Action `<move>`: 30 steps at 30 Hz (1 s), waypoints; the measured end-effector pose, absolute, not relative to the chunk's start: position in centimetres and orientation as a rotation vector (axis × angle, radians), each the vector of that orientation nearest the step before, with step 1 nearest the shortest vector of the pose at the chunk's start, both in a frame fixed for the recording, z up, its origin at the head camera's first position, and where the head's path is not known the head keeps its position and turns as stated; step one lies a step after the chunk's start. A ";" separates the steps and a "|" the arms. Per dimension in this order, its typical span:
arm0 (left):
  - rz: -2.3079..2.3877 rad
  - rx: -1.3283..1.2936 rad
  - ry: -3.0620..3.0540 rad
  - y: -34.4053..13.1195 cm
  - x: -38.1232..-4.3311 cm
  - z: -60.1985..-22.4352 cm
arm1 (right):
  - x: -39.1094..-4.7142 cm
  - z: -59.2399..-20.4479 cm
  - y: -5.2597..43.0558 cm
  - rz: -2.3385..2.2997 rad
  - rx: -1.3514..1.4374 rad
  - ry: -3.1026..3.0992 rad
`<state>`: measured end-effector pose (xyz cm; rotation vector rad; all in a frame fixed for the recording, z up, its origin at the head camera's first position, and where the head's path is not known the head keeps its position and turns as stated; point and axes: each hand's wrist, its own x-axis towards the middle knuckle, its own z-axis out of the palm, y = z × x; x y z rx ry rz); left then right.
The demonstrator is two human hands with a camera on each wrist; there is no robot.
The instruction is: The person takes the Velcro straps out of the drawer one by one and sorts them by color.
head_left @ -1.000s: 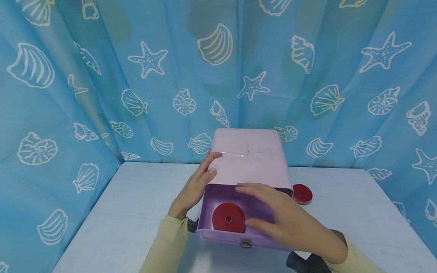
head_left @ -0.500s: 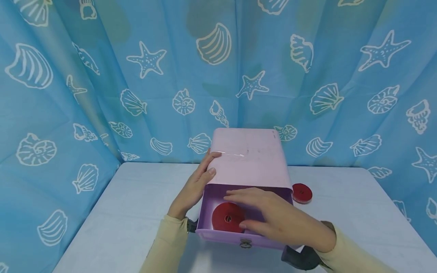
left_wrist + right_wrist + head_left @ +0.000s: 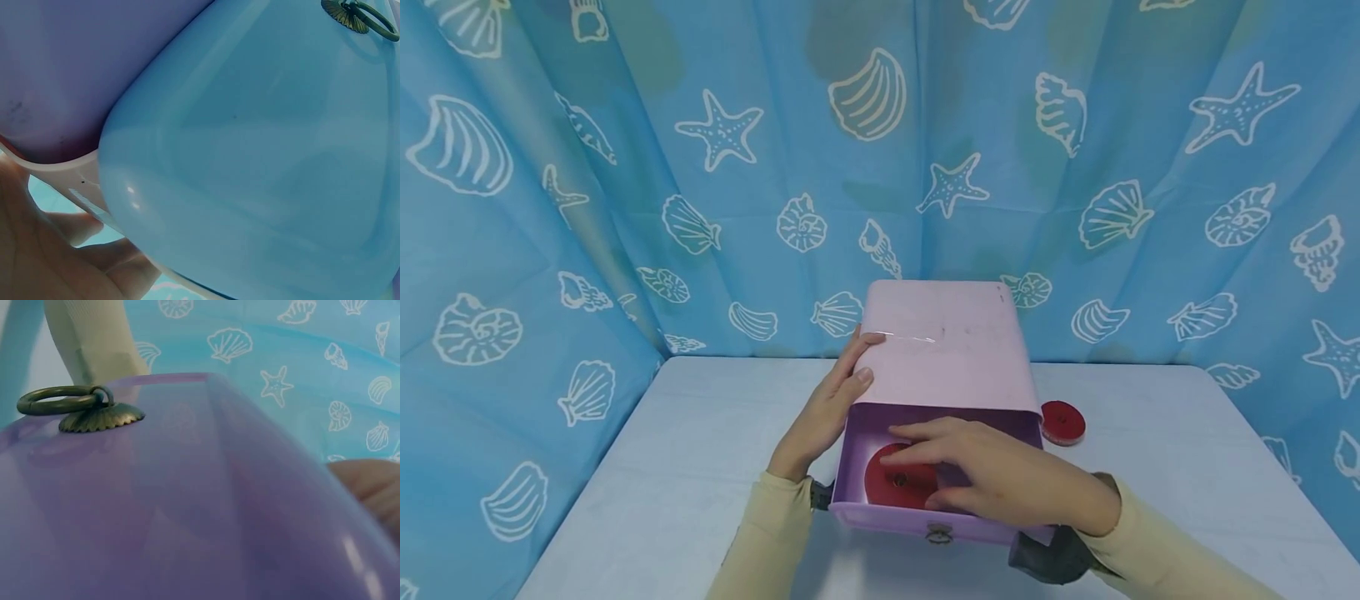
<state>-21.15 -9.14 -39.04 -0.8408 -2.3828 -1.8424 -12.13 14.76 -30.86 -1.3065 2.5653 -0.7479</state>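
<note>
A small pink storage box (image 3: 947,350) stands on the table with its purple drawer (image 3: 880,515) pulled out toward me. Inside the drawer lies a red roll (image 3: 880,479) with a small centre hole, like a reel of ribbon. My left hand (image 3: 823,417) rests on the left side and top edge of the box, fingers fairly straight. Over the drawer, my right hand (image 3: 1000,471) reaches in from the right, its fingers stretched above the roll and the thumb near the roll's right edge. The right wrist view shows mostly the drawer front with its metal ring pull (image 3: 81,409).
A second red roll (image 3: 1063,422) lies on the white table (image 3: 1150,467) just right of the box. Behind the table hangs a blue curtain (image 3: 820,167) with white shells and starfish. In the left wrist view the drawer front (image 3: 250,137) fills most of the picture.
My right hand has moved left and further in over the drawer, so its fingers now overlap the red roll. The left hand and the box keep their places.
</note>
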 end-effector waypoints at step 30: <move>-1.839 -0.810 -2.415 -9.1 -21.0 -38.9 | -12.7 -31.0 14.3 -0.655 -1.029 2.655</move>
